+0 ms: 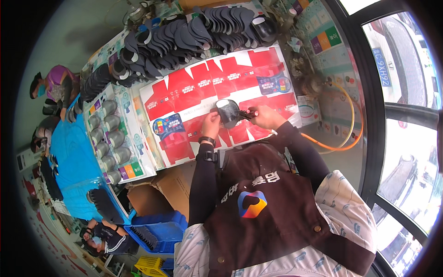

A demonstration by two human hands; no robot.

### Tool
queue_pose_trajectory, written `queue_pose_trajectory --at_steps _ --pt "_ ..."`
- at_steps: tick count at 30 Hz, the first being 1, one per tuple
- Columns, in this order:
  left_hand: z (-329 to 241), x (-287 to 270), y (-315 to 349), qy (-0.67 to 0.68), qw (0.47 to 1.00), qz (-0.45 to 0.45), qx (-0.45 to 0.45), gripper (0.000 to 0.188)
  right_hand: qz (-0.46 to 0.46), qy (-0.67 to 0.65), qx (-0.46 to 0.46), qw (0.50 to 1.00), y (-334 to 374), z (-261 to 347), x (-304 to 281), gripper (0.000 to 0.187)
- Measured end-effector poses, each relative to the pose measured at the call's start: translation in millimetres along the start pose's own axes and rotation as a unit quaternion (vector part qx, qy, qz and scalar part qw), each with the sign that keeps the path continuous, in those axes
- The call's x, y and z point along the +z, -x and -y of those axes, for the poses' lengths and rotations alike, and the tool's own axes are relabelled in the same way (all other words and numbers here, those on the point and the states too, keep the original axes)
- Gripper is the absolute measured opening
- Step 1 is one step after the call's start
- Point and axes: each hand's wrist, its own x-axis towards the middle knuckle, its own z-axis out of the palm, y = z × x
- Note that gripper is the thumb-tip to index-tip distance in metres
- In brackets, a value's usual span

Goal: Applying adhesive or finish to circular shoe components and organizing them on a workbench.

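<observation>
My left hand is closed on the edge of a dark, cup-shaped piece with a shiny face and a whitish patch at its top. It is held above a red and white printed cardboard sheet. My right hand comes in from the right, its fingers wrapped round a small black tool. The tool's tip is close to the right edge of the piece; I cannot tell whether they touch. Its exact kind is too small to make out.
Dark grey curved pieces lie in overlapping rows along the table's far side. Several grey cups stand at the left. An orange hose loops at the right. A blue crate and cardboard box stand below. Other people sit leftward.
</observation>
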Motion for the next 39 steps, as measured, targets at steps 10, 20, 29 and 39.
queue_pose_trajectory --at_steps 10,20,29,39 --pt "0 5 4 0.038 0.999 -0.029 -0.007 0.032 -0.027 -0.065 -0.014 0.997 -1 0 5 0.030" --pt "-4 6 5 0.038 0.999 -0.023 -0.017 0.033 -0.040 -0.044 -0.023 0.998 3 -1 1 0.031" --pt "-12 11 7 0.051 0.998 -0.016 -0.023 0.029 -0.025 -0.063 0.004 0.998 4 -17 13 0.034" --pt "-12 8 9 0.052 0.998 -0.023 -0.015 0.032 0.030 -0.096 0.022 0.995 4 -24 31 0.034"
